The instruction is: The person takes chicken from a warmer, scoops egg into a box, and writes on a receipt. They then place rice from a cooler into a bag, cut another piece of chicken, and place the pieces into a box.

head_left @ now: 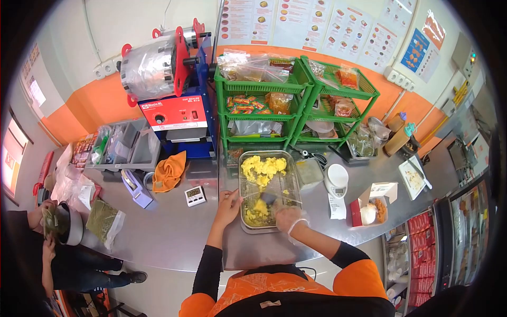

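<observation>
A metal tray [243,174] with scrambled egg [264,168] lies in front of me on the steel table. The egg sits in a large heap at the far end and a smaller one at the near end. A clear sheet or lid with a straight edge lies across the tray's near half. My left hand [227,205] is closed at the tray's left rim, beside that edge. My right hand [289,217], in a clear plastic glove, is closed over the tray's near right side. From it a dark grey, flat-ended tool [268,198] reaches into the egg; its handle is hidden.
Right of the tray are a lidded tub [309,173], a white kitchen scale [337,179] and an open food box [374,206]. A timer [195,196] and tape dispenser [135,189] lie left. Green racks [264,87] and a cup sealer [177,113] stand behind. Another person's hand [48,248] is far left.
</observation>
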`<state>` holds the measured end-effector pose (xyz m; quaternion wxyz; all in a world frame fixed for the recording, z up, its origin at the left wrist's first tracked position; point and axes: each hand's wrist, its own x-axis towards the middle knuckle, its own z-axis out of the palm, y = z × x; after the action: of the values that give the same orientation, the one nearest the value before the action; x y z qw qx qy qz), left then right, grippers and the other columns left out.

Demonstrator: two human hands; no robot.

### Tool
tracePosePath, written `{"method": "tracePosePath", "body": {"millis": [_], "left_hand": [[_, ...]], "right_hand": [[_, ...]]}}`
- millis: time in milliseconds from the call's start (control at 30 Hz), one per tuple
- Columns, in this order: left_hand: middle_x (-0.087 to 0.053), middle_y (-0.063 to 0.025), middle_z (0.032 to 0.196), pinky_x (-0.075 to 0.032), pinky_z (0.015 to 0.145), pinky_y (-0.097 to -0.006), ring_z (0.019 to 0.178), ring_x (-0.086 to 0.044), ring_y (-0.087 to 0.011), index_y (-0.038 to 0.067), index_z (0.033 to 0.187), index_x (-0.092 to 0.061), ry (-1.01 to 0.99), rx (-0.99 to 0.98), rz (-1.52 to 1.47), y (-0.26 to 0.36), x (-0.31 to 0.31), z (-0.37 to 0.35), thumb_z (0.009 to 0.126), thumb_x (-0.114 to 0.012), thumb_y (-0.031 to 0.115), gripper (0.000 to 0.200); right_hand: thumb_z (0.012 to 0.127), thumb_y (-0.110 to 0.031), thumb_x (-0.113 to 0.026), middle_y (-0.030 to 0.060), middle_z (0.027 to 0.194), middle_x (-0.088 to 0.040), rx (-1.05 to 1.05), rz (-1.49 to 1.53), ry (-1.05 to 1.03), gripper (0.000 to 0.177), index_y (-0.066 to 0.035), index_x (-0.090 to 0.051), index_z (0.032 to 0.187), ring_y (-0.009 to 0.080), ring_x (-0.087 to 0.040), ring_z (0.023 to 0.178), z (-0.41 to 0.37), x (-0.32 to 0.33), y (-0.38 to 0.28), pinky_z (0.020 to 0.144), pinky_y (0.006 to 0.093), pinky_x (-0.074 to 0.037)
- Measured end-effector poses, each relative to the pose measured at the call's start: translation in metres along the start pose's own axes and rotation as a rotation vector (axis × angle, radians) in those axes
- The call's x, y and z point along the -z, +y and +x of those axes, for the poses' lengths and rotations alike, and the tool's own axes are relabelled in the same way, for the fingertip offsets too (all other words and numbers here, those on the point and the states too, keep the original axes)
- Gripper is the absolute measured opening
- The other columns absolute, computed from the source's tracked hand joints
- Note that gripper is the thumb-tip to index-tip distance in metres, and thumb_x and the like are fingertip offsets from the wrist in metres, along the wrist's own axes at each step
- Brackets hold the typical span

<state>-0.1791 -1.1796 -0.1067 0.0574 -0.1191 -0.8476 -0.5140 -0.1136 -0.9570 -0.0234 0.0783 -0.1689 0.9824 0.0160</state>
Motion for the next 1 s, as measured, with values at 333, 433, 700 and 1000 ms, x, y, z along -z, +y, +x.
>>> {"method": "tracePosePath", "body": {"millis": [333, 433, 700, 1000], "left_hand": [[-0.061, -0.0063, 0.072, -0.046, 0.059, -0.0276, 0.06, -0.055, -0.0148, 0.002, 0.094, -0.06, 0.127, 0.212, -0.185, 0.006, -0.01, 0.008, 0.082, -0.064, 0.019, 0.021], [-0.061, -0.0058, 0.071, -0.045, 0.058, -0.0274, 0.061, -0.055, -0.014, 0.002, 0.092, -0.06, 0.084, 0.23, -0.193, 0.005, -0.006, 0.01, 0.081, -0.065, 0.018, 0.02], [-0.061, -0.0032, 0.072, -0.046, 0.057, -0.023, 0.061, -0.055, -0.0091, 0.001, 0.089, -0.06, 0.054, 0.302, -0.157, -0.005, -0.007, 0.013, 0.082, -0.067, 0.02, 0.022], [-0.061, -0.0047, 0.062, -0.043, 0.054, -0.0249, 0.055, -0.055, -0.0107, 0.001, 0.075, -0.062, 0.06, 0.289, -0.05, 0.001, -0.005, 0.011, 0.081, -0.067, 0.03, 0.03]], "right_hand": [[0.084, -0.016, -0.045, 0.0168, 0.09, -0.066, -0.141, 0.011, 0.007, 0.029, 0.0, -0.058, 0.103, 0.0271, -0.067, 0.077, 0.07, -0.051, 0.008, 0.065, 0.0376, -0.052], [0.083, -0.015, -0.046, 0.0155, 0.089, -0.066, -0.065, -0.033, -0.01, 0.032, 0.002, -0.055, 0.109, 0.0282, -0.066, 0.079, 0.041, -0.032, -0.009, 0.065, 0.0377, -0.052], [0.082, -0.01, -0.046, 0.0154, 0.085, -0.065, 0.02, -0.011, -0.144, 0.043, 0.0, -0.045, 0.123, 0.0281, -0.066, 0.073, -0.03, 0.038, -0.022, 0.062, 0.0384, -0.052], [0.083, -0.013, -0.044, 0.0163, 0.087, -0.066, -0.225, 0.109, -0.11, 0.023, -0.003, -0.057, 0.099, 0.0311, -0.067, 0.078, -0.015, 0.025, -0.012, 0.066, 0.0401, -0.052]]}}
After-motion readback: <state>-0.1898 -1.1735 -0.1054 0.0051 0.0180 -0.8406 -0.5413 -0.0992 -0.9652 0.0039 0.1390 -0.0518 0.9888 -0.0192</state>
